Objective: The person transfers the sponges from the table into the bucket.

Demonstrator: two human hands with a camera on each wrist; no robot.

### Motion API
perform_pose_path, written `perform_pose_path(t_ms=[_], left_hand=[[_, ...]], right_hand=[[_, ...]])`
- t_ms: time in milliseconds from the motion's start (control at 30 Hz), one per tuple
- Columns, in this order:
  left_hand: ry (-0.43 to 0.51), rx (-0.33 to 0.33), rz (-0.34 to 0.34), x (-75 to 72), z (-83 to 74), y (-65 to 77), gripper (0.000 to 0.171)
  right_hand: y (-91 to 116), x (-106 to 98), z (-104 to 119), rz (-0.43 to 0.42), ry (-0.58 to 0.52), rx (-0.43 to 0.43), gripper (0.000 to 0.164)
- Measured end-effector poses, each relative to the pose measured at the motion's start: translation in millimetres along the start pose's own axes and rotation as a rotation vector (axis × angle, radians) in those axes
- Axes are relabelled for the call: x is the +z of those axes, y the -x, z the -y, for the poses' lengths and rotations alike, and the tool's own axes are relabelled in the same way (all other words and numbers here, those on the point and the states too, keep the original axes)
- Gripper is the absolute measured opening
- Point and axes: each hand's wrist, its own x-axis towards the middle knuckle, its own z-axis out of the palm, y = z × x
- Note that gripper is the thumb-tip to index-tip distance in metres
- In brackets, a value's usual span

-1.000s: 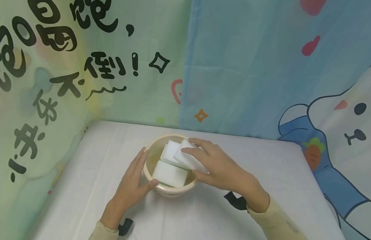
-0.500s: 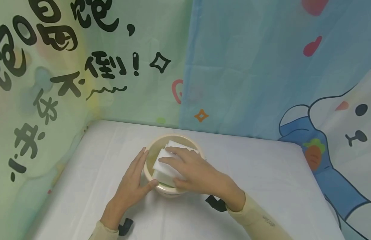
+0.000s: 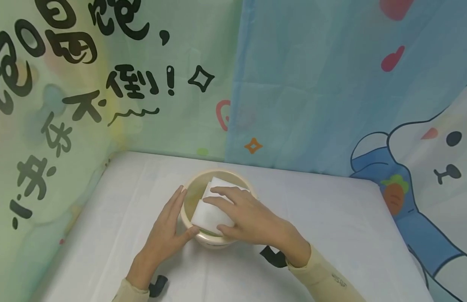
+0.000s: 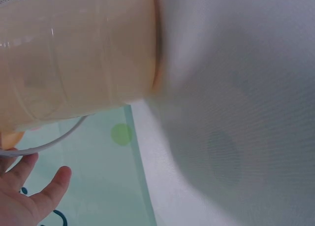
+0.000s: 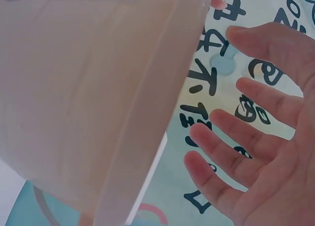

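Observation:
A cream bucket (image 3: pixel 214 240) stands on the table with several white sponge blocks (image 3: pixel 212 217) inside. The near sponge lies flat across the front, and another white sponge (image 3: pixel 223 184) shows behind it. My right hand (image 3: pixel 252 216) hovers over the bucket's right side, hiding part of the sponges. In the right wrist view, that hand's fingers (image 5: pixel 221 162) are spread and nothing is between them. My left hand (image 3: pixel 163 233) rests along the left of the rim, fingers straight, thumb at the front. The left wrist view shows its fingers (image 4: pixel 51 191) beside the bucket's thin handle (image 4: pixel 59 139).
A white cloth (image 3: pixel 312 209) covers the table. Printed curtains (image 3: pixel 301 105) hang behind it and at the left. Dark straps (image 3: pixel 273 256) show at both wrists.
My right hand has brought a sponge leftward from the bucket's right side, laid it flat over the near one and let go. My left hand has stayed put.

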Motion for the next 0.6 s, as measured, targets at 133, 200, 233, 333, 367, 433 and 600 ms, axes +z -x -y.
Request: perform_pose_path(t_ms=[133,200,233,333,367,433,600], left_hand=[[-0.002,0.005,0.001,0.2,0.0,-0.2,0.094],[-0.003,0.005,0.003,0.4,0.0,0.1,0.094],[-0.003,0.006,0.004,0.4,0.0,0.3,0.094],[-0.005,0.008,0.004,0.4,0.2,0.6,0.094],[-0.009,0.008,0.003,0.3,0.3,0.5,0.094],[-0.013,0.009,0.003,-0.1,0.4,0.5,0.094],[-0.020,0.011,0.011,-3.1,0.4,-0.7,0.094]], right_hand=[[2.8,-0.8,-1.5,-0.038,-0.007,-0.009,0.059],[3.9,-1.2,-1.6,-0.046,-0.013,-0.003,0.058],[4.2,-1.6,-1.3,-0.049,-0.015,0.001,0.057],[4.9,-2.3,-1.3,-0.055,-0.019,0.013,0.056],[5.0,-2.6,-1.5,-0.057,-0.018,0.016,0.055],[5.7,-3.2,-2.1,-0.068,-0.016,0.017,0.055],[8.4,-3.0,-4.8,-0.102,-0.016,0.018,0.053]])
